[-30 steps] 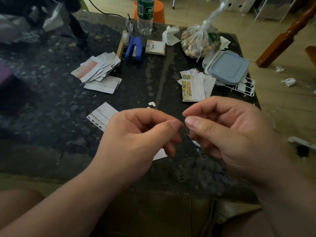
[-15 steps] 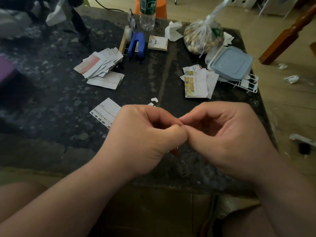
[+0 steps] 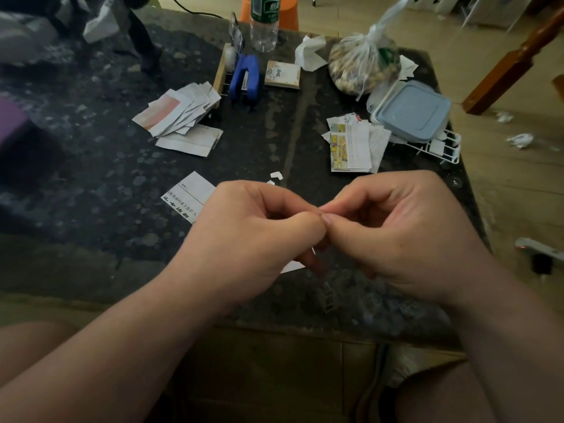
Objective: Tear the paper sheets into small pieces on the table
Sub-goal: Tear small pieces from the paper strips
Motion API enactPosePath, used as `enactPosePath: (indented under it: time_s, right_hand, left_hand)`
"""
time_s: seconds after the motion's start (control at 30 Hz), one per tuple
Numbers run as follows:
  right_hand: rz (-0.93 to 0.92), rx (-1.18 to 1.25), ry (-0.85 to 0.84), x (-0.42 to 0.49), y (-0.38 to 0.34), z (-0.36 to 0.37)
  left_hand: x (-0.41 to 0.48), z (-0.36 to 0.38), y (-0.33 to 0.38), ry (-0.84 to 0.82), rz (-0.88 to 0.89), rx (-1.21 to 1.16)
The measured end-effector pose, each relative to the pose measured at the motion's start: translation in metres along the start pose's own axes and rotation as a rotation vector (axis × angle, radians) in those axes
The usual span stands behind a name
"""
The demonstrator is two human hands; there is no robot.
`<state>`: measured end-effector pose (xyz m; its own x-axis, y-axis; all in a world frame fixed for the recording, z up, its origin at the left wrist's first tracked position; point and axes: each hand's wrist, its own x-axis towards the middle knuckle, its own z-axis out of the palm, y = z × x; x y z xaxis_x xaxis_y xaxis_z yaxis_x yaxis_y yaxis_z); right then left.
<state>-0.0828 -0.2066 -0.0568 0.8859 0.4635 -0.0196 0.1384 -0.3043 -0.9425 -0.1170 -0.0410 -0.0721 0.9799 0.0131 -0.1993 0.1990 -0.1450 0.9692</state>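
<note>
Above the near part of the table (image 3: 91,184), the left hand (image 3: 253,236) and right hand (image 3: 406,236) meet thumb tip to thumb tip. Each grip is pressed together, thumb against forefinger; whether paper sits between cannot be told. A white paper edge (image 3: 293,266) shows under the left fingers. A printed sheet (image 3: 190,195) lies just left, and a torn pile (image 3: 180,112) lies farther off.

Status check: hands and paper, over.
Both pinch one paper scrap: left hand, right hand, fingertips touching. Scrap mostly hidden, corner showing below left hand. Nothing blocking.
</note>
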Motion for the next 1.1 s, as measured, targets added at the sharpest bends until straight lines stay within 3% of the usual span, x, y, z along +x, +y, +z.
enactPosePath:
  time_s: [0.53,0.87,1.0,1.1]
  right_hand:
    - [0.004,0.088,0.031,0.002,0.001,0.003]
    - [-0.037,0.286,0.324,0.006,0.013,-0.002]
    - [-0.084,0.192,0.198,-0.004,0.007,0.003]
    - [-0.034,0.182,0.213,-0.005,0.008,0.006]
  left_hand:
    - [0.0,0.009,-0.005,0.016,-0.026,-0.269]
    - [0.004,0.002,-0.004,-0.051,0.009,-0.559]
    - [0.004,0.0,-0.009,-0.068,0.017,-0.531]
    - [0.003,-0.002,-0.012,-0.039,0.068,-0.382]
